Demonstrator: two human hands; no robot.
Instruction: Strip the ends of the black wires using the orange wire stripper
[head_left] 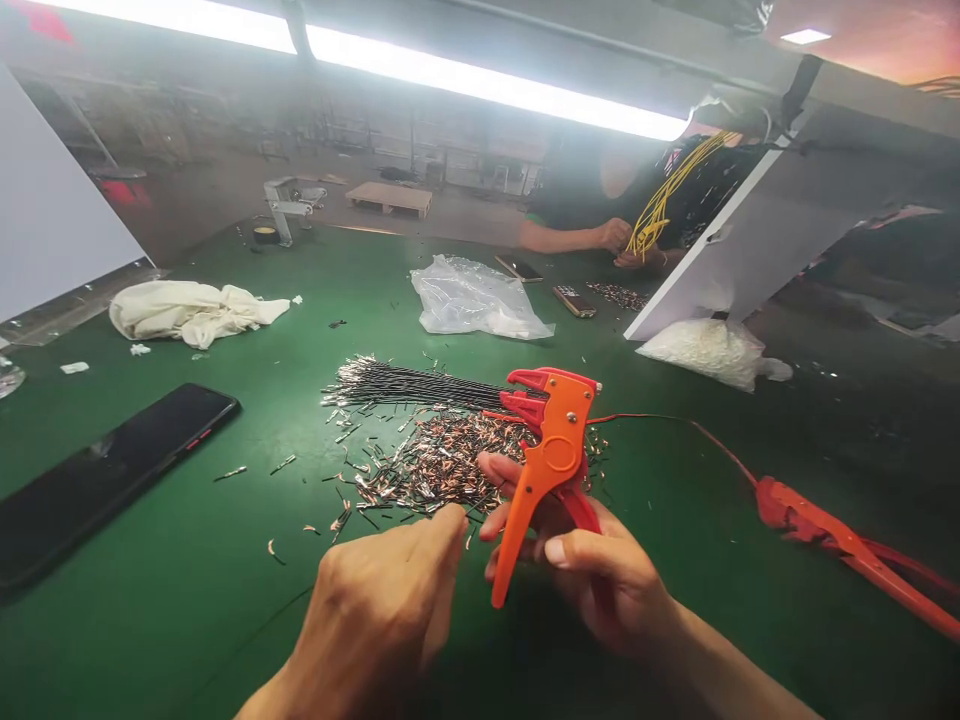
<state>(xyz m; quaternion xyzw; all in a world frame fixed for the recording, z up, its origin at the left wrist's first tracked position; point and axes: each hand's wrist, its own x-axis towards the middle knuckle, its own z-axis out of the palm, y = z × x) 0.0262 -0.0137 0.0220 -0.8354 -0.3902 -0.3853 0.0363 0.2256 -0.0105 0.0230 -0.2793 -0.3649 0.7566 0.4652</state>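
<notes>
While right hand (592,580) clamps orange wire stripper (551,460), left hand (390,590) pinched together beside wire scraps (435,470).

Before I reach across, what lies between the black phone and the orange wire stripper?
Head view: a heap of cut wire bits lies between the phone and the wire stripper, stray bits around it.

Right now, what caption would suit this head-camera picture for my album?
Right hand grips an orange wire stripper; left hand, pinched shut, sits beside cut wire bits on a green table.
</notes>
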